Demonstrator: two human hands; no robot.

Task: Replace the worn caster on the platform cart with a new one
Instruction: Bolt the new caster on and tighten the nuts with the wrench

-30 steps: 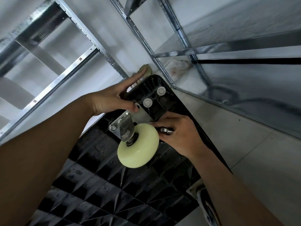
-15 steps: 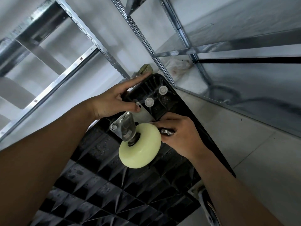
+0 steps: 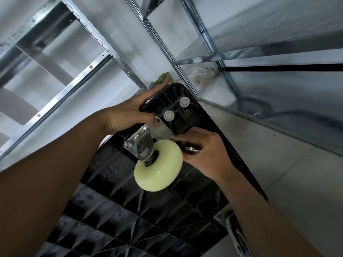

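Motion slight — left hand (image 3: 128,115) flat, pinning caster (image 3: 158,167) to cart (image 3: 141,219); right hand (image 3: 206,153) still pinches nut (image 3: 190,149), fastening unfinished

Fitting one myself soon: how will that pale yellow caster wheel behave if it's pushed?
The pale yellow wheel likely spins freely: round, smooth. Its steel mounting plate may shift, since one corner hole looks empty. The metal fork suggests heft.

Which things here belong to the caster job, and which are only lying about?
Job: cart underside, cream-wheeled caster, mounting plate, left hand, right hand pinching small metal hardware.
Lying about: metal shelving, olive wad beyond the cart's corner.
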